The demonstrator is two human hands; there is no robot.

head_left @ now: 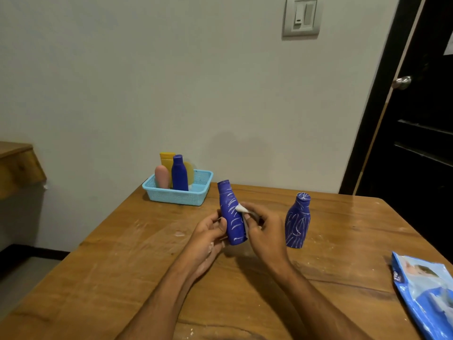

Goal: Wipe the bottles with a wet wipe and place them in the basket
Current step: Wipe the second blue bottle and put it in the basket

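1. We hold a blue bottle (232,214) streaked with white scribbles just above the table (122,266), near the middle of the view, tilted so its cap leans toward eleven o'clock.
2. Our left hand (208,234) has its grip clamped on the bottle's lower left side, thumb curled against the body.
3. Our right hand (263,229) has its grip clamped on a white wet wipe (242,208), which the fingertips press against the bottle's right side.
4. A second blue bottle (297,220), also covered in white scribbles, stands upright on the table at three o'clock from the held one, apart from our hands.
5. At eleven o'clock, near the table's far edge by the wall, sits a light blue basket (179,195).
6. It holds a clean blue bottle (179,174), a pink bottle (161,176) and a yellow bottle (167,160), all upright.
7. A blue wipes packet (426,295) lies at the table's right edge, at four o'clock.
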